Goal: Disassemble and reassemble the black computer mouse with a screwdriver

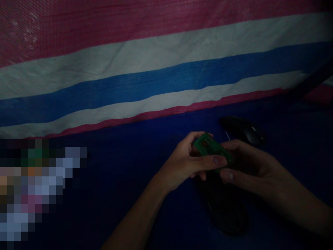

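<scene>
A small green circuit board point(209, 147) is held up over the dark blue surface, tilted, with a darker square part near its upper left end. My left hand point(191, 158) is closed around it, the thumb lying across its face and the fingers behind. At the board's right end, the thumb and fingers of my right hand point(251, 166) pinch its edge; the exact contact is dim. Below both hands lies a black, rounded shell point(226, 208), like part of a computer mouse, its upper end partly hidden by my hands.
Beyond my right hand rests another black, mouse-shaped piece point(243, 130). A striped pink, white and blue plastic sheet point(145, 83) hangs behind the blue surface point(117, 180). A dark bar point(312, 79) slants at the right. The lower left corner is pixelated. Light is poor.
</scene>
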### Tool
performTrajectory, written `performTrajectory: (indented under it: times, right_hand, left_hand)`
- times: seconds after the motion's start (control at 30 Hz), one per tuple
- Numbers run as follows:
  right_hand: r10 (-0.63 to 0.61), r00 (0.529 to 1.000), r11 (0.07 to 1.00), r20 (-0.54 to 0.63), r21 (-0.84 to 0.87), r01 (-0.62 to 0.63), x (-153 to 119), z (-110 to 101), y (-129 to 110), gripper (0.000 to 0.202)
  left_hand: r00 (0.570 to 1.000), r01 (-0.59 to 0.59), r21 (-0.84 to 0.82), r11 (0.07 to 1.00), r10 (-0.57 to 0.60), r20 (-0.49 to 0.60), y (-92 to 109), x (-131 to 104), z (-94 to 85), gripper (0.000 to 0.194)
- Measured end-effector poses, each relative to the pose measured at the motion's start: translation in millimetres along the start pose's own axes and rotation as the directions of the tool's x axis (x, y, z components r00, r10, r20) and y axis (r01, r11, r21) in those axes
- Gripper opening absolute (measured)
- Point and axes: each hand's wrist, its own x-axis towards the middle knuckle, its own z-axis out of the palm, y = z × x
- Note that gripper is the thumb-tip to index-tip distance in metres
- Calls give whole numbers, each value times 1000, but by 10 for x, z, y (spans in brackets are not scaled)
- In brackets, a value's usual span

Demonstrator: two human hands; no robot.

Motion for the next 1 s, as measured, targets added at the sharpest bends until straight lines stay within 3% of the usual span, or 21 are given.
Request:
performTrajectory:
  times: [0.27,0.5,0.8,1.0]
  right_hand:
    - [-48,990,998,-129,-56,41,3,14,7,23]
    - [-43,996,993,-80,-109,34,15,-3,10,18]
    - [-21,999,999,-33,-45,20,33,16,-8,18]
    - [-15,998,997,-62,-71,11,44,21,-14,18]
  left_hand:
    - [999,17,36,999,-18,26,-23,15,-38,55]
    - [1000,3,29,1000,-4,30,-19,24,-38,38]
    - [999,30,22,999,-30,19,-4,29,-33,35]
    - [999,35,27,999,-35,15,2,25,-39,36]
